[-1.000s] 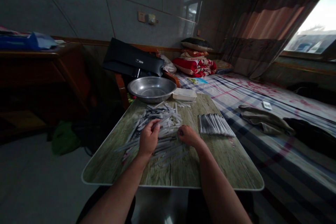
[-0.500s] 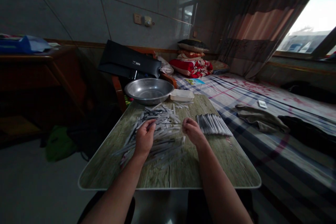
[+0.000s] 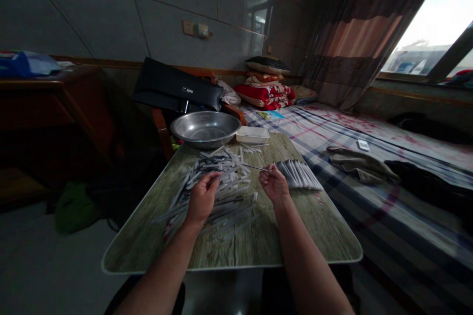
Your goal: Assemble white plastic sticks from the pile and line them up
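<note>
My left hand (image 3: 202, 198) is closed in a pinch over the left side of a loose pile of white, pen-like tubes (image 3: 229, 192); what its fingers hold, if anything, is too small to make out. Pinched in my right hand (image 3: 274, 184) is a thin dark rod (image 3: 254, 167), whose free end points left over the pile. Just beyond my right hand lies a neat row of white tubes with dark ends (image 3: 301, 175), side by side on the wood-patterned table (image 3: 258, 251).
At the table's far end stand a wide metal basin (image 3: 205, 130) and a shallow white plastic box (image 3: 253, 135). A bed with a checked sheet (image 3: 314, 133) runs along the right. Behind the basin, a black monitor (image 3: 177, 86) leans on a wooden chair (image 3: 159, 130).
My right hand has turned palm-up and moved slightly right, and the dark rod now shows clearly in it. My left hand has stayed almost in place. The view has shifted a little.
</note>
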A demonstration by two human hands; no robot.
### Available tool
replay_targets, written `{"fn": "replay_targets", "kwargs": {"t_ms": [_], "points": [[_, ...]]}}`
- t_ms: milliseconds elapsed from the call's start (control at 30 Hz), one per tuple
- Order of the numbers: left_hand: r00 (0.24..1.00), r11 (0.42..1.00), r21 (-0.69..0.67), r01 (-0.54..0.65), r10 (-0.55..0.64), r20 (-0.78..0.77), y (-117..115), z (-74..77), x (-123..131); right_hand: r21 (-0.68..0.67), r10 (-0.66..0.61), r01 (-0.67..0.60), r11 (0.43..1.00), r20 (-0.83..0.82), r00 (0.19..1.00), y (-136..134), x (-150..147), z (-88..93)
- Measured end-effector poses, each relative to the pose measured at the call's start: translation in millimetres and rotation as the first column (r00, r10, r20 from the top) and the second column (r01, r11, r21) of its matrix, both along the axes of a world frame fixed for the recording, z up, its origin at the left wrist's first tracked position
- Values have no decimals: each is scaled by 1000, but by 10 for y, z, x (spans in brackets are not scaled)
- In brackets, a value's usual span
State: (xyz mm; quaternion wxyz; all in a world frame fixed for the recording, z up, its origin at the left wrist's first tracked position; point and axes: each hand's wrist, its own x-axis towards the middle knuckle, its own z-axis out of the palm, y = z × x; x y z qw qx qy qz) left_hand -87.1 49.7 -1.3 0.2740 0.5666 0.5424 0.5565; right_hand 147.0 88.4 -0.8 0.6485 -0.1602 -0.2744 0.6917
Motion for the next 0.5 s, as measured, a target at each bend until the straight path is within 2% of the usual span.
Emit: {"fn": "replay_targets", "kwargs": {"t_ms": [267,500], "points": [[999,1000,5,22,-23,45,-5,-3,-14,-16,-5,6,1000,39,999,15,13,-21],[1000,998,52,24,-24,-5,-12,17,-26,-9,-3,3,1000,56,998,35,51,-42]]}}
